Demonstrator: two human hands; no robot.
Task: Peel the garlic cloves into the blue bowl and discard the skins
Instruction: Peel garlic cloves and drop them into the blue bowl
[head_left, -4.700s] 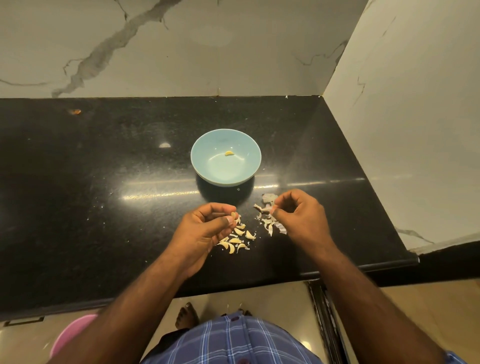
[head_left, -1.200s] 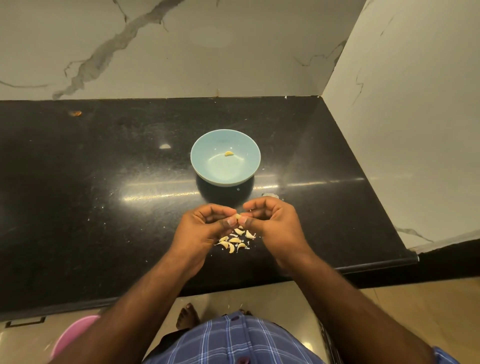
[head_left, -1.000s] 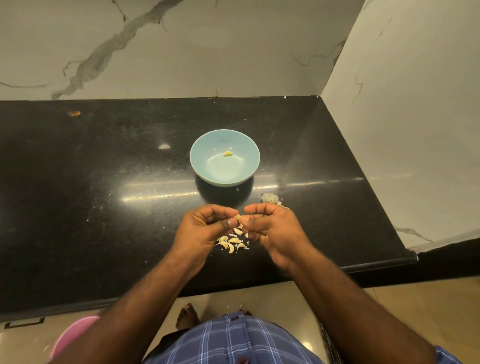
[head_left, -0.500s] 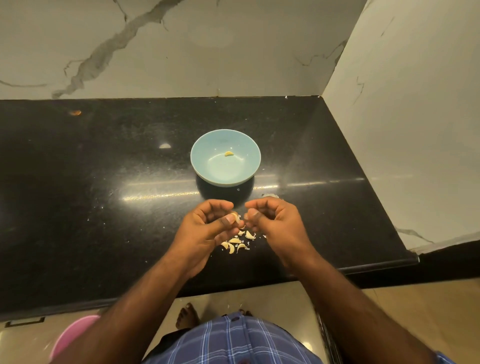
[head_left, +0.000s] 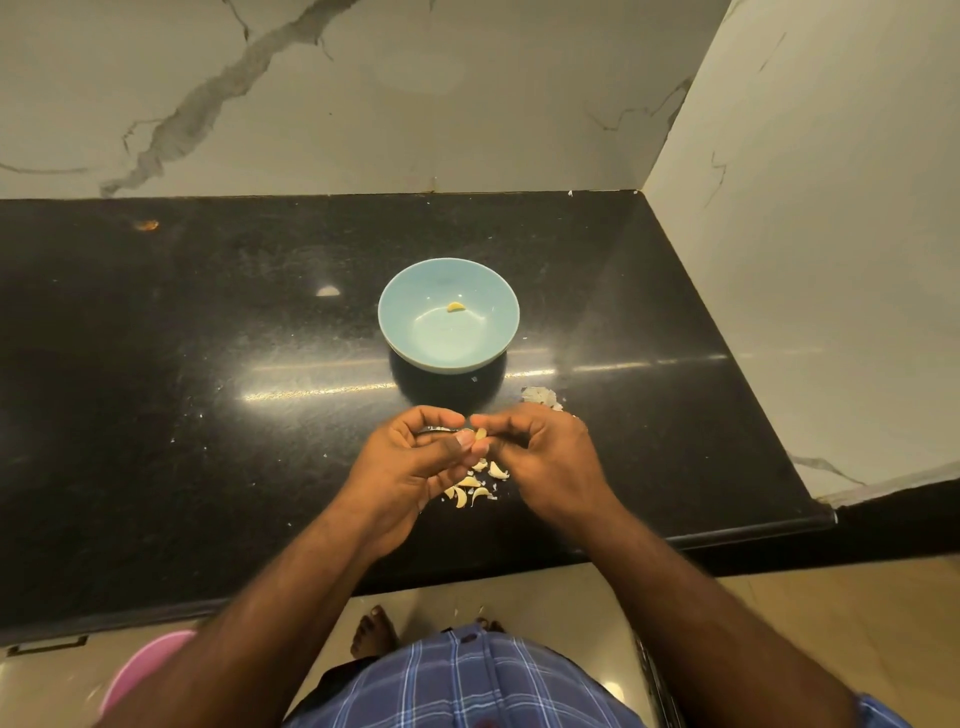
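Spanning the frame, a black counter carries the blue bowl, in which one peeled clove lies. Nearer, a held clove is pinched between the left hand and right hand. Loose cloves lie beneath; skins beside the right hand.

Your left hand and right hand meet fingertip to fingertip, both curled, pinching together between them.
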